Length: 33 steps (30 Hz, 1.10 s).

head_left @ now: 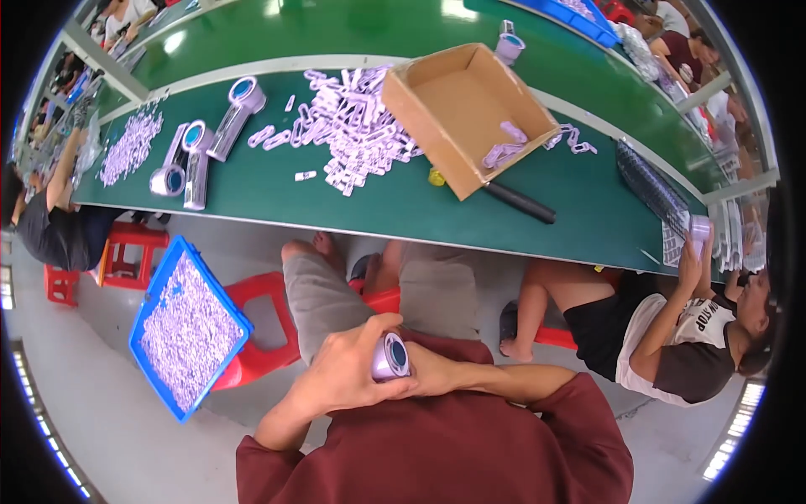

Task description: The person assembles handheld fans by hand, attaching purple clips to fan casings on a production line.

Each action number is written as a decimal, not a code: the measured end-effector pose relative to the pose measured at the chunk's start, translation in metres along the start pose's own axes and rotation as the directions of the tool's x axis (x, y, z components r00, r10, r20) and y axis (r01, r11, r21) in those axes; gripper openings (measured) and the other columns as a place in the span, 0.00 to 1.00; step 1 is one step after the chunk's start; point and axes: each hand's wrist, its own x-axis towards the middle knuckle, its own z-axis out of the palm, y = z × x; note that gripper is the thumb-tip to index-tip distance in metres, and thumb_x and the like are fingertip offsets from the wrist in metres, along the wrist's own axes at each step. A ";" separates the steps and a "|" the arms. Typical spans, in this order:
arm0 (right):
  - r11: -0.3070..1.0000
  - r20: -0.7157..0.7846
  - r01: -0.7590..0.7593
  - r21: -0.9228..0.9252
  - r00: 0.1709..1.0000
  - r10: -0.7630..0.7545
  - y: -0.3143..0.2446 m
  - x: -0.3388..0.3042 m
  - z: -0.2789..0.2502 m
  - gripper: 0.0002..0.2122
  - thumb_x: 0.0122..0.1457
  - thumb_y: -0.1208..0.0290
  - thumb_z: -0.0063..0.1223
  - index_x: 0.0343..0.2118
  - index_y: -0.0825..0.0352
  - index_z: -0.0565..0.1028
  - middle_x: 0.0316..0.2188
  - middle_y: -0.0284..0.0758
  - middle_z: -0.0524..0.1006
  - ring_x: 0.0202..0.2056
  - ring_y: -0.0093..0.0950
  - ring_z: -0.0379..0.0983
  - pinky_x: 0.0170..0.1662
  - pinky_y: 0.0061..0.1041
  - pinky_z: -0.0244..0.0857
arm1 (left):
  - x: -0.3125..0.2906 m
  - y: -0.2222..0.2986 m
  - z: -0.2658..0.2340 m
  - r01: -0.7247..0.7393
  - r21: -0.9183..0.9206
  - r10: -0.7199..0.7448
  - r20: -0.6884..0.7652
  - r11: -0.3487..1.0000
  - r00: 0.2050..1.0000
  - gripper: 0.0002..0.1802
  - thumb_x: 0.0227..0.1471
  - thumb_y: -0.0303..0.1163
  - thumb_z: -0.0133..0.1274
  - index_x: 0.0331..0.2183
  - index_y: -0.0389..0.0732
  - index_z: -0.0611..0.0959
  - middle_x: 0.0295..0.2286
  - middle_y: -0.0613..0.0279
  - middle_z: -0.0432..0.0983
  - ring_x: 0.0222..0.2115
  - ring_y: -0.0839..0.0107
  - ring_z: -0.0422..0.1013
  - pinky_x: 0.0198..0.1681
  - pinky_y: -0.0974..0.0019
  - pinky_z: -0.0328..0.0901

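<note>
In front of my chest, above my lap, I hold a lilac, round-headed device (390, 358) with a dark blue disc in its end. My left hand (342, 368) curls around its near side, thumb below and forefinger above. My right hand (431, 370) closes on it from the other side; its fingers are partly hidden behind the device and my left hand. Similar devices, with round blue-centred heads and shiny handles, lie on the green table, one (197, 160) left of the pile of small lilac clip-like parts (353, 126).
A cardboard box (437, 160) with a few lilac parts sits tilted on the table beside a dark rod (520, 202). Left of me, a blue tray (138, 340) of small lilac pieces rests on a red stool (273, 294). At right a person (688, 344) holds a lilac part.
</note>
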 end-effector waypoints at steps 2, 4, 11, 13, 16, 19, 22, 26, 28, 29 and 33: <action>0.998 0.034 0.018 0.059 0.999 -0.020 0.005 0.001 -0.002 0.16 0.44 0.73 0.69 0.36 0.66 0.75 0.32 0.29 0.77 0.35 0.20 0.73 0.40 0.25 0.69 | 0.008 0.001 0.007 -0.128 0.004 0.128 -0.063 0.992 0.990 0.31 0.33 0.37 0.72 0.40 0.34 0.78 0.32 0.51 0.79 0.31 0.53 0.79 0.36 0.61 0.73; 0.975 0.133 -0.048 0.216 0.991 0.019 -0.014 -0.001 -0.008 0.20 0.42 0.73 0.71 0.39 0.66 0.74 0.35 0.29 0.76 0.38 0.20 0.72 0.43 0.23 0.68 | 0.016 0.007 0.003 -0.194 -0.063 0.188 -0.092 0.979 0.978 0.25 0.33 0.37 0.69 0.35 0.36 0.80 0.28 0.52 0.79 0.29 0.55 0.78 0.33 0.60 0.72; 0.947 -0.090 0.321 -0.032 0.942 -0.322 -0.017 0.000 -0.008 0.16 0.51 0.70 0.57 0.43 0.67 0.71 0.39 0.35 0.74 0.42 0.27 0.71 0.44 0.28 0.68 | 0.037 0.016 0.009 -0.283 0.092 0.286 -0.024 0.955 0.958 0.26 0.32 0.39 0.68 0.35 0.37 0.81 0.25 0.55 0.78 0.24 0.59 0.76 0.28 0.60 0.72; 0.957 -0.109 0.287 0.043 0.954 -0.281 -0.005 -0.003 -0.005 0.15 0.50 0.72 0.57 0.41 0.66 0.71 0.37 0.35 0.73 0.40 0.26 0.70 0.41 0.27 0.67 | 0.037 0.020 0.012 -0.249 0.161 0.253 -0.004 0.955 0.968 0.27 0.33 0.42 0.67 0.36 0.37 0.80 0.22 0.57 0.76 0.22 0.59 0.75 0.26 0.59 0.71; 0.976 -0.116 0.201 0.082 0.975 -0.191 -0.007 -0.005 -0.006 0.14 0.49 0.72 0.58 0.39 0.65 0.70 0.35 0.33 0.73 0.38 0.24 0.70 0.40 0.27 0.67 | 0.043 0.027 0.013 -0.072 0.326 0.062 0.040 0.943 0.997 0.23 0.34 0.45 0.65 0.29 0.39 0.77 0.20 0.57 0.75 0.21 0.59 0.76 0.22 0.58 0.71; 0.964 -0.176 0.244 0.107 0.959 -0.223 -0.005 -0.005 -0.003 0.14 0.48 0.74 0.58 0.37 0.65 0.69 0.32 0.31 0.73 0.34 0.23 0.70 0.36 0.26 0.66 | 0.050 0.036 0.012 0.009 0.393 -0.036 0.062 0.919 0.997 0.23 0.35 0.45 0.64 0.27 0.39 0.75 0.20 0.55 0.75 0.21 0.57 0.76 0.22 0.57 0.71; 0.968 -0.170 0.188 0.165 0.972 -0.160 -0.002 -0.008 -0.007 0.15 0.47 0.78 0.58 0.38 0.64 0.68 0.31 0.30 0.73 0.34 0.22 0.70 0.36 0.25 0.67 | 0.066 0.022 0.009 -0.006 0.351 -0.044 0.134 0.936 0.990 0.23 0.36 0.46 0.64 0.27 0.38 0.74 0.20 0.54 0.75 0.20 0.55 0.75 0.23 0.56 0.71; 0.990 -0.187 0.053 0.133 0.982 -0.028 -0.036 -0.007 -0.021 0.16 0.48 0.79 0.58 0.41 0.65 0.70 0.31 0.30 0.74 0.35 0.23 0.72 0.39 0.26 0.68 | 0.080 0.018 0.003 -0.103 0.245 0.072 0.135 0.964 0.988 0.28 0.36 0.49 0.66 0.34 0.38 0.78 0.24 0.54 0.78 0.22 0.54 0.76 0.24 0.55 0.71; 0.946 -0.432 0.296 0.129 0.876 -0.215 -0.046 0.003 -0.023 0.14 0.50 0.76 0.57 0.41 0.66 0.71 0.33 0.31 0.75 0.37 0.25 0.73 0.42 0.28 0.69 | 0.092 0.023 -0.005 -0.140 0.219 0.114 0.130 0.966 0.985 0.32 0.36 0.50 0.66 0.39 0.39 0.78 0.29 0.54 0.78 0.26 0.54 0.76 0.27 0.55 0.71; 0.969 -0.334 0.231 0.086 0.923 -0.191 -0.036 -0.003 -0.039 0.16 0.51 0.73 0.59 0.44 0.67 0.73 0.38 0.34 0.77 0.41 0.27 0.74 0.46 0.30 0.69 | 0.100 0.028 -0.010 -0.174 0.184 0.152 0.125 0.967 0.980 0.36 0.36 0.51 0.67 0.44 0.39 0.79 0.33 0.53 0.78 0.29 0.55 0.77 0.29 0.56 0.72; 0.987 -0.408 0.157 -0.047 0.899 -0.162 -0.105 -0.037 -0.080 0.24 0.47 0.70 0.70 0.47 0.67 0.75 0.42 0.35 0.78 0.45 0.25 0.74 0.51 0.29 0.67 | 0.123 0.034 -0.023 -0.363 0.289 0.430 -0.220 0.886 0.875 0.42 0.40 0.61 0.63 0.49 0.38 0.78 0.45 0.48 0.73 0.43 0.50 0.73 0.46 0.55 0.68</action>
